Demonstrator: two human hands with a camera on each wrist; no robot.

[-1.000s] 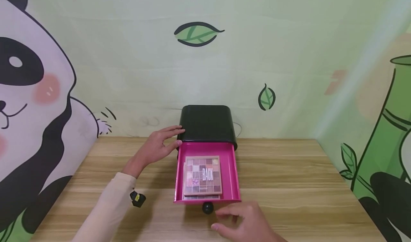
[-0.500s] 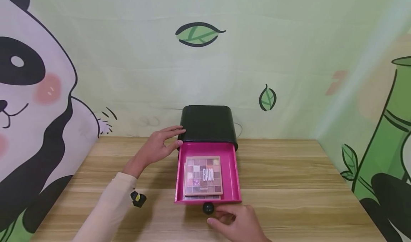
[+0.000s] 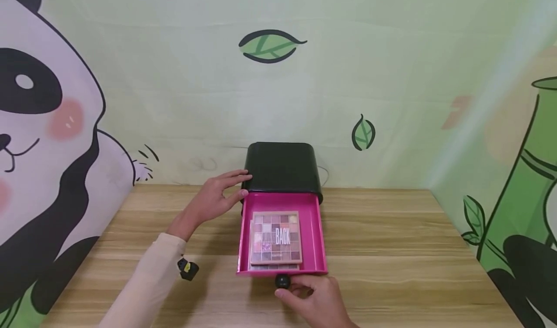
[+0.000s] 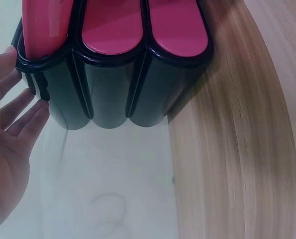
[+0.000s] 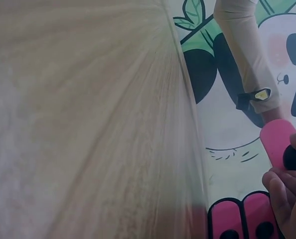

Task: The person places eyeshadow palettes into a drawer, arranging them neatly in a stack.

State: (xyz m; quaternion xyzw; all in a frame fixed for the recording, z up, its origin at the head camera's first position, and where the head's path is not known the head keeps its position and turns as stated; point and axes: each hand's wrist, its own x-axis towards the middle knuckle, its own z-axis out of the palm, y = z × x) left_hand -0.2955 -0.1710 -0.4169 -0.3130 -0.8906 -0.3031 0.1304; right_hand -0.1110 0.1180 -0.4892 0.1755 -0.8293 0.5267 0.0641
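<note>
A black cabinet point(image 3: 280, 167) has its top pink drawer point(image 3: 311, 241) pulled out. Inside the drawer, toward its left, an eyeshadow palette point(image 3: 275, 245) marked "BACK" lies on top of another flat palette, mostly hidden beneath it. My left hand point(image 3: 212, 200) steadies the cabinet's left side. In the left wrist view its fairly straight fingers point(image 4: 26, 112) touch the black shell. At the drawer's front, my right hand point(image 3: 321, 296) pinches the round black knob point(image 3: 283, 280) between thumb and fingers; the right wrist view also shows the knob point(image 5: 292, 158) in this grip.
Two lower pink drawers point(image 4: 113, 30) sit shut in the cabinet. It stands on a wood-grain table point(image 3: 383, 250), near the back edge. Behind rises a green wall point(image 3: 174, 76) printed with pandas, leaves and bamboo. A thin cord point(image 3: 324, 174) shows behind the cabinet.
My right hand has moved left to the knob and taken hold of it. The left hand, drawer and palettes stay as they were.
</note>
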